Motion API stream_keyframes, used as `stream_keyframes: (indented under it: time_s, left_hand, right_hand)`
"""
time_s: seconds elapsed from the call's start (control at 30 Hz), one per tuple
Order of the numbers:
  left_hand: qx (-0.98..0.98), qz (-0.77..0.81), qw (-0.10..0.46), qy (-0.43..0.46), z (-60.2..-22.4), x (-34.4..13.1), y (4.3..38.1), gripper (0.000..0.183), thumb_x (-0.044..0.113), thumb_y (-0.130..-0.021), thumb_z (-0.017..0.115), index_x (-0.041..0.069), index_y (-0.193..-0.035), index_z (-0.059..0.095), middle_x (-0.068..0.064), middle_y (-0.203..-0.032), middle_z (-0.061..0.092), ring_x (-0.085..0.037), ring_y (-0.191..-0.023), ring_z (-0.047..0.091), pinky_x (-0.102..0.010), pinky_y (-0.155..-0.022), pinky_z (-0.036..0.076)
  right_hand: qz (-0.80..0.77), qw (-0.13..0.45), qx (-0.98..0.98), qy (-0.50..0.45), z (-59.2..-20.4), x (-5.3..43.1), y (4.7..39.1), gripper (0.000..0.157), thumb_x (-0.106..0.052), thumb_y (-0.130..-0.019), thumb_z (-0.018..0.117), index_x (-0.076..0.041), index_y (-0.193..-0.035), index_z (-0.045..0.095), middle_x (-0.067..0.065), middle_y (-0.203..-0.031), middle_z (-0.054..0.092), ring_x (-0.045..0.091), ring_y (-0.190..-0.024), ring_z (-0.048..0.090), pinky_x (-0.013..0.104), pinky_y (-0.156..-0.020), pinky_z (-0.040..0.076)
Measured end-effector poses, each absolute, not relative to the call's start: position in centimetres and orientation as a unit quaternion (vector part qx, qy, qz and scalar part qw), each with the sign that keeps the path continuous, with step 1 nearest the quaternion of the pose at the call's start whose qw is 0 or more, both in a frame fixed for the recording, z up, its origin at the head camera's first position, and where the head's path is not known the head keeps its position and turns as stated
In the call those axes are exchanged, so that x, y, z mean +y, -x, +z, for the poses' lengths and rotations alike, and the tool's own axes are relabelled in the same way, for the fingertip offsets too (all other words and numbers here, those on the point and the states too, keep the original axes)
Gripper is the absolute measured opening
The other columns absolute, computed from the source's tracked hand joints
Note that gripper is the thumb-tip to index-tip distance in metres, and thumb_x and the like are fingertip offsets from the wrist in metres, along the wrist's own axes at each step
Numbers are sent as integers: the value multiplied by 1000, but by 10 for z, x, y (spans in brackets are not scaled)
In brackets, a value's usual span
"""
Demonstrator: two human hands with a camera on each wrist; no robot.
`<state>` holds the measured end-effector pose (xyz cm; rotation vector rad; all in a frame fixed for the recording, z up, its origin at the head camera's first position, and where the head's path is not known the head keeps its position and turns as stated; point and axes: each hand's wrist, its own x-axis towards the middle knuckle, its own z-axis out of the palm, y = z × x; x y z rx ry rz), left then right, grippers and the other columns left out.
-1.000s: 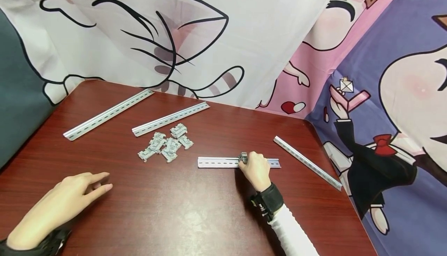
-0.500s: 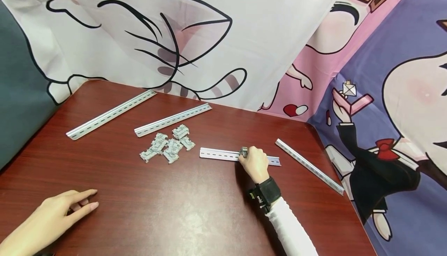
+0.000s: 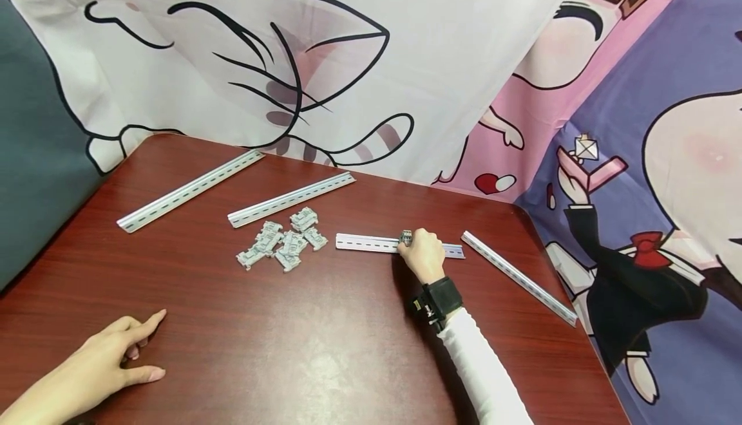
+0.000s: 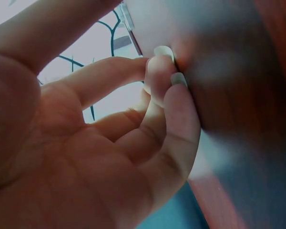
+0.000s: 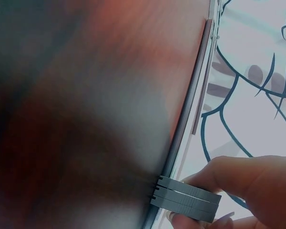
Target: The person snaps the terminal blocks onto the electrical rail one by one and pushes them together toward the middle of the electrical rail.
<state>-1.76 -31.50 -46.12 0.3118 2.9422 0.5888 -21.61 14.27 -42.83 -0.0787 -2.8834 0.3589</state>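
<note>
In the head view my right hand (image 3: 424, 256) grips a small stack of grey terminal blocks (image 3: 406, 237) seated on a slotted metal DIN rail (image 3: 366, 243). The hand covers part of the rail's right half. Seen from the right wrist, the thumb and fingers pinch the stacked terminal blocks (image 5: 186, 198) from both sides, against the rail's edge. My left hand (image 3: 101, 360) holds nothing at the front left, index finger and thumb spread apart. The left wrist view shows its fingers (image 4: 181, 119) loosely bent, fingertips right at the tabletop.
Several loose grey terminal blocks (image 3: 292, 243) lie in a pile left of the worked rail. Behind them are a middle rail (image 3: 292, 199) and a longer rail (image 3: 191, 190). Another rail (image 3: 520, 278) slants along the right side. A printed cloth (image 3: 464, 90) hangs behind the brown table (image 3: 278, 341).
My right hand has moved away from me, and the rail with its terminal blocks has slid back with it. My left hand has drawn back to the lower left, its thumb and index spreading.
</note>
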Motion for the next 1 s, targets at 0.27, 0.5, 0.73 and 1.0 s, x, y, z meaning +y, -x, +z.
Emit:
stream_keyframes:
  time_s: [0.27, 0.5, 0.73, 1.0]
  left_hand:
    - [971, 210, 54, -103, -463, -313, 20, 85, 35, -72, 80, -11, -135, 47, 4, -81, 40, 6, -66, 29, -20, -60, 30]
    - [969, 223, 22, -102, -465, -312, 16, 81, 31, -69, 83, -10, -132, 51, 6, -81, 37, 7, -68, 29, -19, -60, 28]
    - [968, 231, -5, -101, -467, -311, 14, 79, 27, -68, 84, -10, -130, 52, 6, -78, 34, 8, -66, 28, -19, -60, 27]
    - [969, 226, 26, -91, -463, -310, 17, 81, 29, -70, 83, -10, -132, 50, 4, -78, 35, 6, -66, 28, -20, -61, 27]
  right_hand:
    - [132, 111, -985, 26, -427, 145, 232, 29, -21, -72, 72, -13, -54, 50, 15, -66, 65, 39, -68, 67, 49, -54, 49]
    - [138, 114, -983, 29, -428, 143, 243, 26, -20, -73, 71, -13, -56, 52, 15, -66, 66, 38, -67, 67, 49, -54, 49]
    - [141, 103, -984, 38, -424, 140, 250, 27, -19, -73, 70, -13, -56, 50, 17, -71, 68, 40, -73, 68, 50, -58, 51]
    - [146, 97, -984, 36, -426, 143, 261, 28, -20, -74, 69, -15, -56, 48, 13, -69, 65, 37, -71, 67, 49, -55, 49]
